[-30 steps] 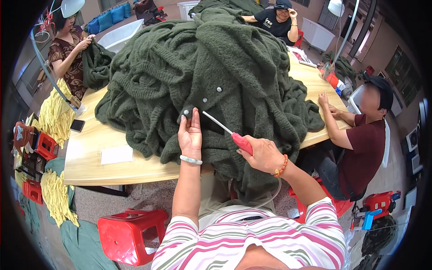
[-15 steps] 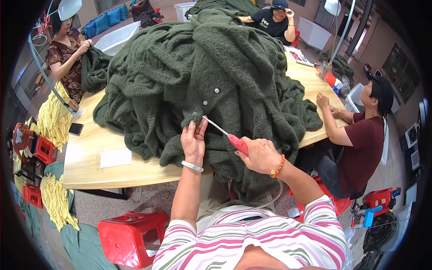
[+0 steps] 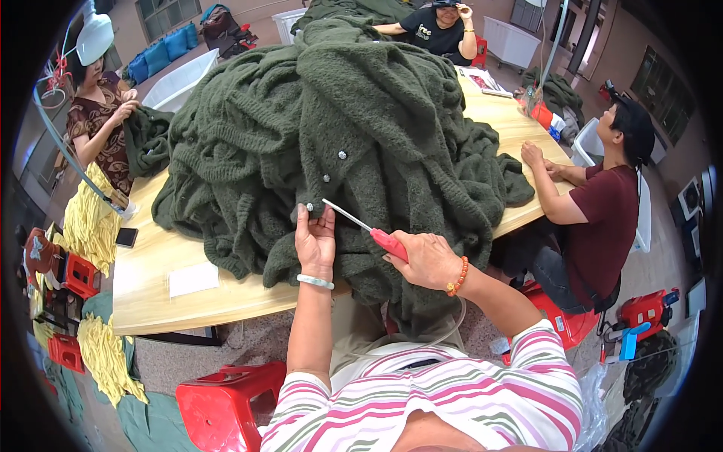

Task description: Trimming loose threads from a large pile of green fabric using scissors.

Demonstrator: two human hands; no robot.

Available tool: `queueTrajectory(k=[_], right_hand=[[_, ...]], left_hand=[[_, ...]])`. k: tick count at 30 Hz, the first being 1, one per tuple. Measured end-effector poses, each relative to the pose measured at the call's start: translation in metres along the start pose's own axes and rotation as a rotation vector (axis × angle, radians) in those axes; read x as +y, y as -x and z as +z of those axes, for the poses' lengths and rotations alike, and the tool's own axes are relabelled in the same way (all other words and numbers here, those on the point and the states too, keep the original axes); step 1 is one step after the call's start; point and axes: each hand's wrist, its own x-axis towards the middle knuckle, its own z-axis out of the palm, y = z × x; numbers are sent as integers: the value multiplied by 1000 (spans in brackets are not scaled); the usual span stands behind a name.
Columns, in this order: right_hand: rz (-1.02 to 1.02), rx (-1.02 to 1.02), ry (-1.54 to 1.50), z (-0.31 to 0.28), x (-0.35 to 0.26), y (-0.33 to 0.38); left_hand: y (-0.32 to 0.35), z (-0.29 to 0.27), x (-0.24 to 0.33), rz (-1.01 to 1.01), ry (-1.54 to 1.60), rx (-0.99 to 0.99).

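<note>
A large heap of dark green knit garments [image 3: 392, 113] lies in front of me. Shiny round buttons run down the front edge of one garment, the lowest button [image 3: 309, 207] sitting just above my left fingertips. My left hand [image 3: 315, 245] pinches that knit edge, thumb on the left and fingers on the right. In my right hand [image 3: 429, 260] is a red-handled tool [image 3: 389, 245] with a thin straight metal shaft. Its tip points left and ends close beside the lowest button, seemingly just short of it. A clear hose [image 3: 457, 320] hangs below my right wrist.
The heap covers much of a wooden table [image 3: 151, 279]. A white sheet [image 3: 193, 279] and a phone [image 3: 126, 237] lie at its left. Co-workers sit around the table. A red stool [image 3: 226, 410] stands by its near edge; yellow garments [image 3: 109, 358] are at far left.
The lowest button shows more plainly, with the held edge turned toward me. The tool remains near it. The whole view has shifted slightly.
</note>
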Motion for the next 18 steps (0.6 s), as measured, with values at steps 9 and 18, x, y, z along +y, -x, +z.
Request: queueTrajectory(k=[9, 18], right_hand=[[3, -101, 58, -6, 1, 5], [-6, -196, 22, -1, 6, 5]], left_hand=[[3, -7, -3, 150, -436, -38], [6, -9, 2, 152, -497, -73]])
